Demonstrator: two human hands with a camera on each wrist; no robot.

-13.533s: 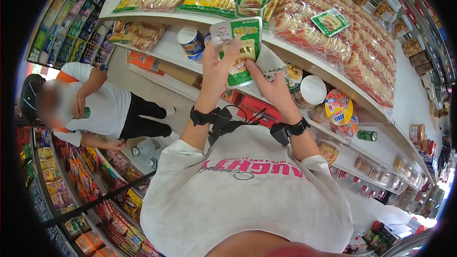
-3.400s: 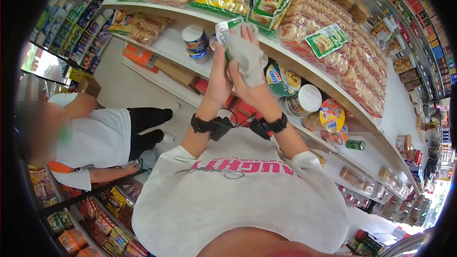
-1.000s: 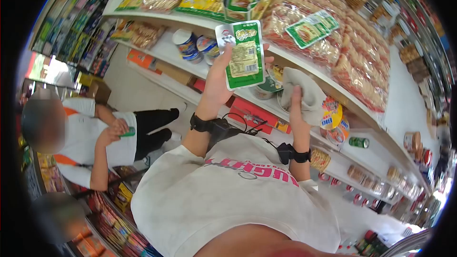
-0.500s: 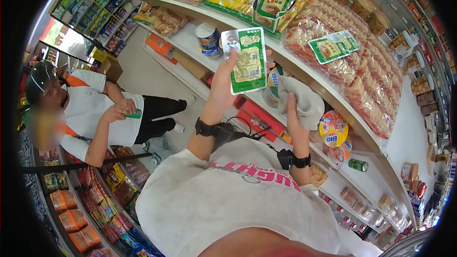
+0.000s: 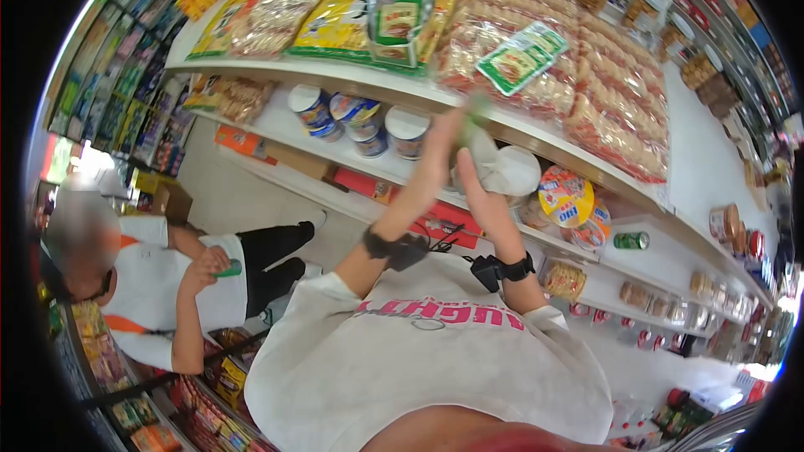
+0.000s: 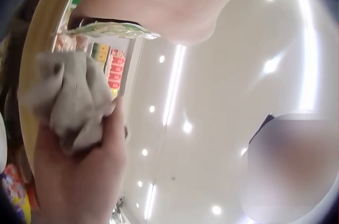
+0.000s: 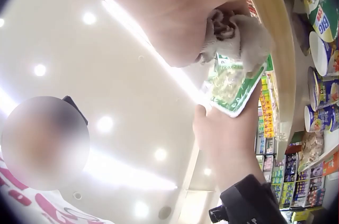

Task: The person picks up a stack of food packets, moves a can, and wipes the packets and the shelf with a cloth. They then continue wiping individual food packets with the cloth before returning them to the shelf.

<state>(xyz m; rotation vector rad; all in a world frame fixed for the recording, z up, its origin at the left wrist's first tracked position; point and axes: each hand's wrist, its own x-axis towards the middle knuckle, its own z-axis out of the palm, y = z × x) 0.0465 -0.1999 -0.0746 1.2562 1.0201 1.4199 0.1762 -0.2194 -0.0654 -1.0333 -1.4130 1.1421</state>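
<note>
In the head view my left hand (image 5: 440, 155), blurred by motion, holds a green-and-white food pouch (image 5: 476, 113) that shows almost edge-on. My right hand (image 5: 481, 197) is just right of it, gripping a crumpled grey cloth (image 5: 479, 146). From the right wrist, the pouch (image 7: 230, 84) shows its face, with the thumb of the left hand (image 7: 228, 136) along its edge and the cloth (image 7: 246, 39) overlapping its far end. The left wrist view has the cloth (image 6: 77, 92) bunched in the right hand (image 6: 82, 176), below the pouch's edge (image 6: 114, 29).
A similar pouch (image 5: 400, 17) stands on the top shelf, and others (image 5: 521, 59) lie on wrapped biscuits (image 5: 615, 92). Below are tubs (image 5: 408, 130), noodle bowls (image 5: 568, 197) and a green can (image 5: 631, 240). Another person (image 5: 180, 276) stands at the left.
My hands have come together: the left hand has moved right with the pouch, turning it edge-on, and the right hand has moved left with the cloth. The head view has shifted.
</note>
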